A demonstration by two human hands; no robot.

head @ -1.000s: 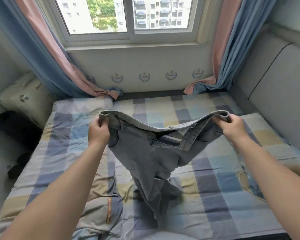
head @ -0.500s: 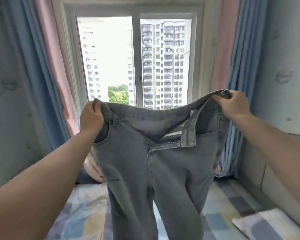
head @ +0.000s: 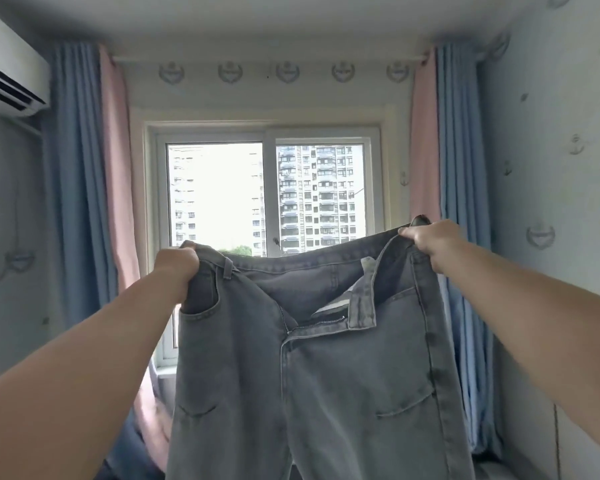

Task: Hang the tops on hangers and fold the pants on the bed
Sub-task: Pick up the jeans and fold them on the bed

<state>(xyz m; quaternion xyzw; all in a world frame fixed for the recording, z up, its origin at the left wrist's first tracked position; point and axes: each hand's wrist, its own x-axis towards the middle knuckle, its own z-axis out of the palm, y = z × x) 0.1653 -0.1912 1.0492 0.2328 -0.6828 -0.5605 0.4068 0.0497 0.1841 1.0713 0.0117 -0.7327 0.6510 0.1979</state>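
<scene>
Your left hand and right hand each grip the grey jeans by a waistband corner. Held high, the legs hang straight, probably ready for folding.

A sliding window fills the middle of the far wall. Through its two panes show pale apartment towers and, at the glass's 6 o'clock, green treetops. At the window's 9 o'clock hangs a pink curtain, with a blue curtain outside it. At 3 o'clock hang a second pink curtain and a second blue curtain. A curtain rod runs across at 12 o'clock, above a row of crest emblems on the wallpaper. A white air conditioner is mounted at the view's 10 o'clock.
</scene>
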